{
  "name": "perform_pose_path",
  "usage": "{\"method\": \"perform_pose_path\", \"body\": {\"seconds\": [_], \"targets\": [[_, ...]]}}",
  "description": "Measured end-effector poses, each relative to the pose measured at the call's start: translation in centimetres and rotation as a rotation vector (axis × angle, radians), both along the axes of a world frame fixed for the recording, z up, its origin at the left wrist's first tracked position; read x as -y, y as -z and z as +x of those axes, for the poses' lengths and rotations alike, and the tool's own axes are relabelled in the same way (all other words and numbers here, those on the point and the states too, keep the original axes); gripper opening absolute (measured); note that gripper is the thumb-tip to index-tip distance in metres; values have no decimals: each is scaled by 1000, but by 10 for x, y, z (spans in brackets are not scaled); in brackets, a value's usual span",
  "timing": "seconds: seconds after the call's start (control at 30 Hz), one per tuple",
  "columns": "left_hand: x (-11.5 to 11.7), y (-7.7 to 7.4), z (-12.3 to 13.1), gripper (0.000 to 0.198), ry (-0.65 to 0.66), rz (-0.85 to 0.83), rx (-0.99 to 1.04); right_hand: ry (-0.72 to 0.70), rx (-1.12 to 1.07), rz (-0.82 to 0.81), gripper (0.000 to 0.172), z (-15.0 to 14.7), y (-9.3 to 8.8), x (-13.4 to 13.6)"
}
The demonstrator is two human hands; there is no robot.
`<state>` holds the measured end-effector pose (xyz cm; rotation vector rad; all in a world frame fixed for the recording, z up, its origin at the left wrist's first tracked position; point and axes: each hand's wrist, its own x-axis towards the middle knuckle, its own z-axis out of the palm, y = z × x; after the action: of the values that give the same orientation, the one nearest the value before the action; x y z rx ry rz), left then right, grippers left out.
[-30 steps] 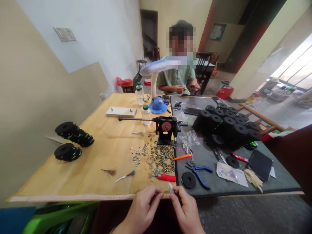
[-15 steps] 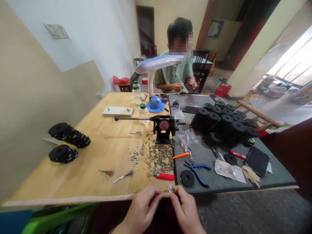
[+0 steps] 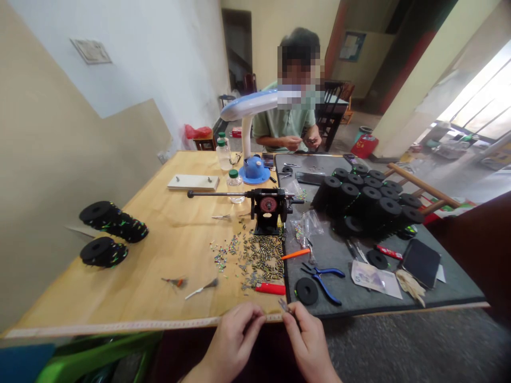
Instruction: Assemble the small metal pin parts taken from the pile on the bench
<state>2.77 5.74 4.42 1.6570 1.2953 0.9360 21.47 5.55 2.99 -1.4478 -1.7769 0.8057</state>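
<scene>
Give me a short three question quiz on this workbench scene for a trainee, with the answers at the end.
1. True or false: the blue-handled pliers lie on the dark mat.
2. Which hand pinches the small metal tool: left hand or right hand?
3. What lies just left of the black foam disc, at the wooden tabletop edge?

Key: 1 true. 2 right hand. 3 the red lighter.

daylight floods in at your two o'clock, blowing out the window (image 3: 479, 106) to white glare. the tabletop (image 3: 159, 266) is evenly bright with soft, faint shadows. edges bend with wide-angle distortion, and your hands at six o'clock look slightly soft.
</scene>
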Motion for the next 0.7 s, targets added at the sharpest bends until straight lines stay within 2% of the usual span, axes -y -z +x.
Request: {"method": "perform_pose_path", "body": {"seconds": [0.13, 0.2, 0.27, 0.33, 0.43, 0.53, 0.7], "targets": [[-2, -2, 1, 23, -94, -146, 144, 210, 201, 39, 37, 34, -4, -20], [-5, -5, -1, 29, -155, -241, 288, 345, 405, 90, 41, 57, -7, -35], [-10, -10, -5, 34, -221, -323, 448, 413, 618, 93, 41, 76, -9, -51], [-14, -15, -11, 35, -288, -374, 588, 429, 784, 95, 37, 89, -10, -65], [-17, -23, -21, 33, -356, -395, 710, 419, 922, 97, 31, 96, -11, -78], [-14, -26, -27, 32, -406, -396, 769, 404, 976, 86, 29, 96, -13, -84], [-5, -25, -31, 33, -475, -393, 824, 455, 1038, 101, 31, 102, -14, -96]]}}
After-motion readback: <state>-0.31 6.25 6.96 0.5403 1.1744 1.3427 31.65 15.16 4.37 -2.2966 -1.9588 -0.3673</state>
